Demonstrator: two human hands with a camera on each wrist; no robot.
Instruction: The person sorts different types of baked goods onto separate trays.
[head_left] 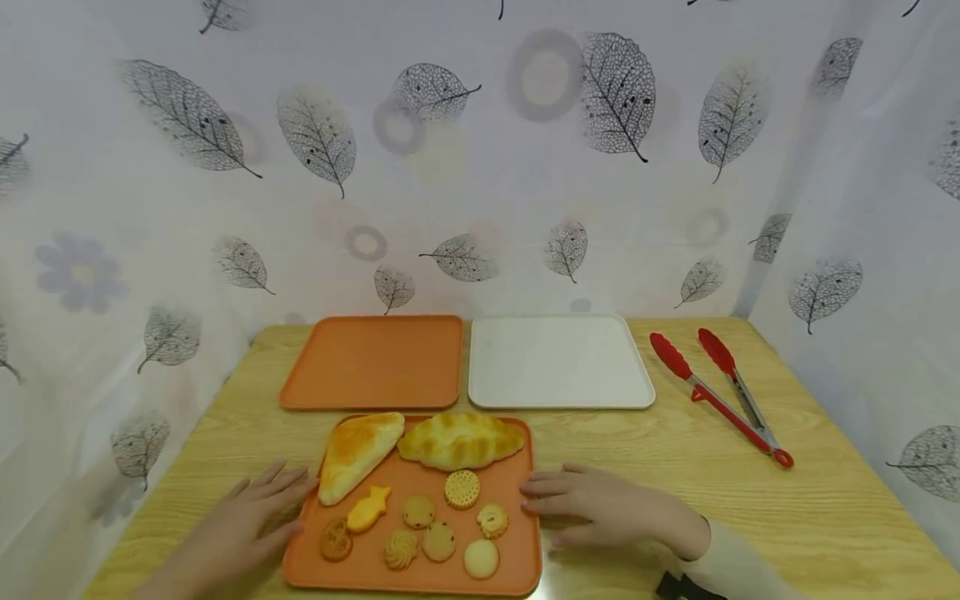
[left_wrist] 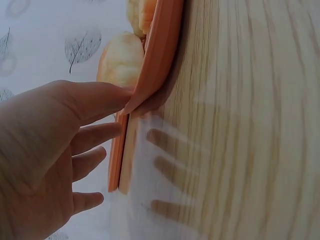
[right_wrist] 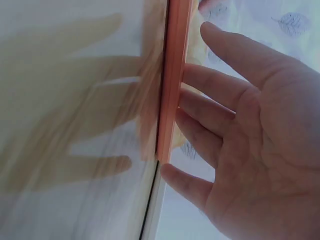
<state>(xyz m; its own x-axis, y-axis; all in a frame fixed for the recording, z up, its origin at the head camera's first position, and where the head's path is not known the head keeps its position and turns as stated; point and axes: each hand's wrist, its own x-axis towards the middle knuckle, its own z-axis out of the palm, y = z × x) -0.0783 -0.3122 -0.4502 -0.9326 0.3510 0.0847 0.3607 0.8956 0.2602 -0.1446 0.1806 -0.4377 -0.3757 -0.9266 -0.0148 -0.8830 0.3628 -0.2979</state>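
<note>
An orange tray (head_left: 360, 577) lies near the front of the table, bearing a triangular bread (head_left: 360, 454) and a long ridged bread (head_left: 461, 442) along its far side. Nearer me on it are a fish-shaped biscuit (head_left: 367, 510), a pretzel-shaped biscuit (head_left: 335, 540) and several round cookies (head_left: 438, 542). My left hand (head_left: 240, 517) is at the tray's left edge, fingers spread; in the left wrist view its thumb (left_wrist: 102, 97) touches the rim. At the right edge, my right hand (head_left: 592, 504) has extended fingers (right_wrist: 212, 82) against the tray's side. Neither hand grips anything.
Behind the front tray lie a second orange tray (head_left: 375, 362) and a white tray (head_left: 558, 362), side by side. Red-tipped tongs (head_left: 731, 417) rest spread apart at the right of the wooden table (head_left: 840, 517). A leaf-patterned curtain (head_left: 465, 167) hangs behind and at both sides.
</note>
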